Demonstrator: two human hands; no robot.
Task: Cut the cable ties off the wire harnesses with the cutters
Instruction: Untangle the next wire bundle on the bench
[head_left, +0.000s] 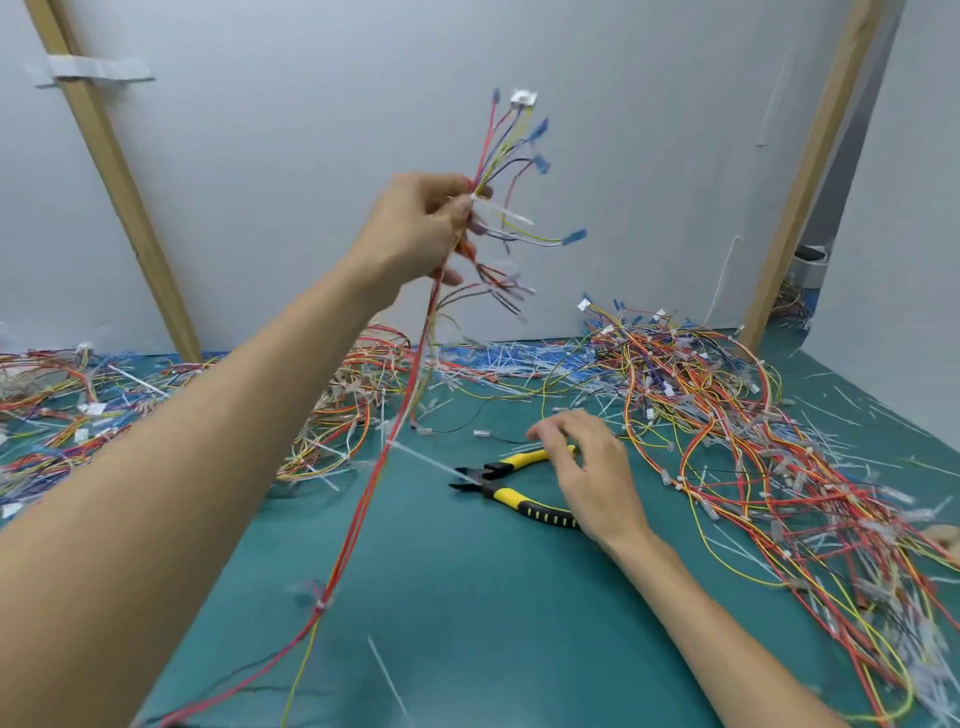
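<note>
My left hand (415, 228) is raised high and grips a wire harness (389, 447) near its top end, where red, yellow and blue wires fan out with blue terminals. A white cable tie (501, 210) sticks out beside my fingers. The harness hangs down to the green mat, with another tie (322, 603) lower on it. The yellow-and-black cutters (511, 483) lie on the mat with jaws apart. My right hand (587, 467) hovers over their handles with relaxed fingers, holding nothing.
A large pile of harnesses (753, 441) covers the right of the green mat (467, 597). Another pile (78, 410) lies at the left. Cut ties (519, 358) litter the back edge along the white wall, between two wooden posts.
</note>
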